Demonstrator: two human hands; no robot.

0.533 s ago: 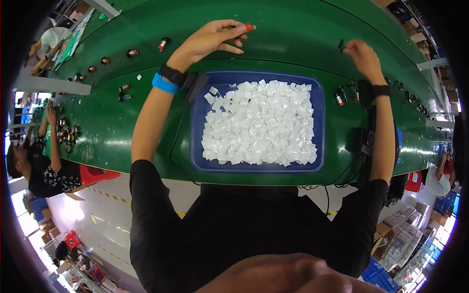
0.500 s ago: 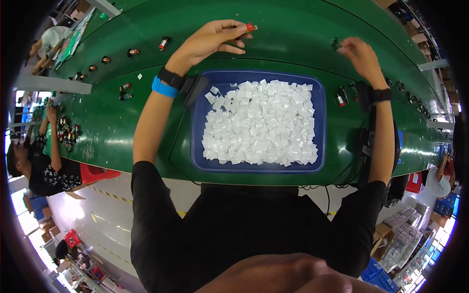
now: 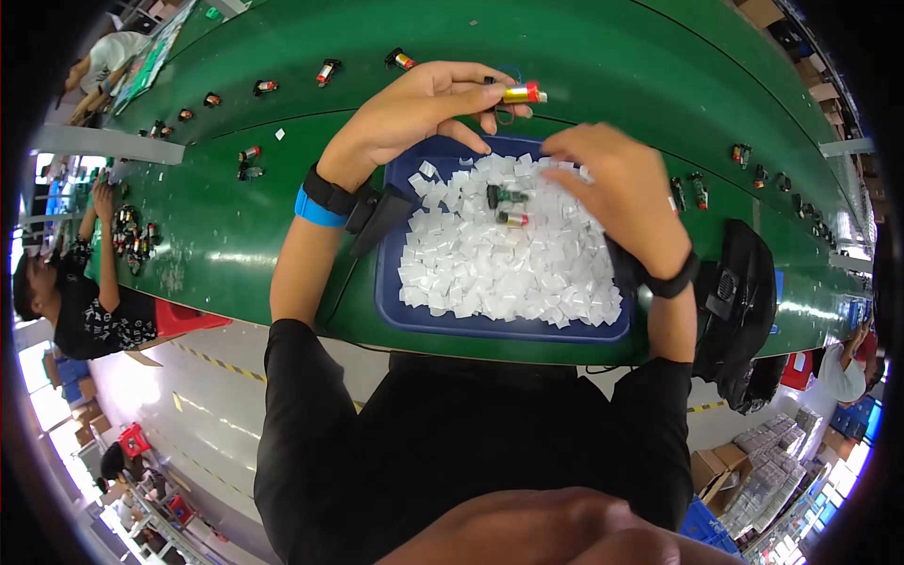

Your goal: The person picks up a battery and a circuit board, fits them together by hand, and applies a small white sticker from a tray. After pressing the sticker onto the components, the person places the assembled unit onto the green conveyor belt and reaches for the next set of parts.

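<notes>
My left hand (image 3: 428, 108) pinches a small cylindrical battery (image 3: 521, 94), yellow with a red end, just beyond the far rim of a blue tray (image 3: 380, 282). Thin wires loop beside the battery. Over the tray's far right part is my right hand (image 3: 617, 184), smeared by motion, thumb and fingers apart with nothing visible between them. Small white square pieces (image 3: 499, 282) fill the tray. A small green-and-black part (image 3: 507, 196) and a red-and-gold cylinder (image 3: 512, 219) show against them, slightly blurred; whether they touch the pieces I cannot tell.
Small battery assemblies (image 3: 328, 72) are strung along the green bench (image 3: 311, 226), with more at the right (image 3: 701, 191). A black bag-like item (image 3: 739, 301) lies right of the tray. At left a co-worker (image 3: 80, 292) reaches toward a cluster of similar parts (image 3: 132, 235).
My right hand has swung left from the bench, where it held a small dark part, to over the tray. The green-and-black part and cylinder now appear there. My left hand has shifted right and nearer.
</notes>
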